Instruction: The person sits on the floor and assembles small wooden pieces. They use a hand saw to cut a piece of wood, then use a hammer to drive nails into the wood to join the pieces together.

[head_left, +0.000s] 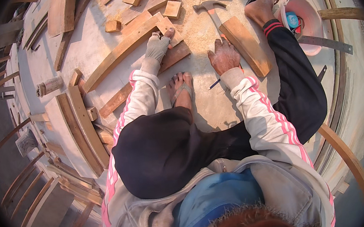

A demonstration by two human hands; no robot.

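My left hand [157, 47], in a worn pale glove with bare fingertips, is closed on a short wooden piece [176, 38] at the end of a long wooden strip [116, 56]. Below it another darker strip [116, 99] lies slantwise on the floor. My right hand [225, 57] curls over the handle of a claw hammer [209, 6], whose head rests on the floor farther off. Just right of the handle lies a thick wooden block [246, 47]. A thin dark blue stick [214, 84], perhaps a pencil, lies near my right wrist.
Wooden offcuts [173, 9] and sawdust [196, 19] cover the far floor. At right stands a pinkish bucket [312, 15] with tools, beside a metal blade [327, 43]. Boards [81, 128] are stacked at left, near a small jar-like object [49, 86]. My bare left foot [180, 87] is close to the strips.
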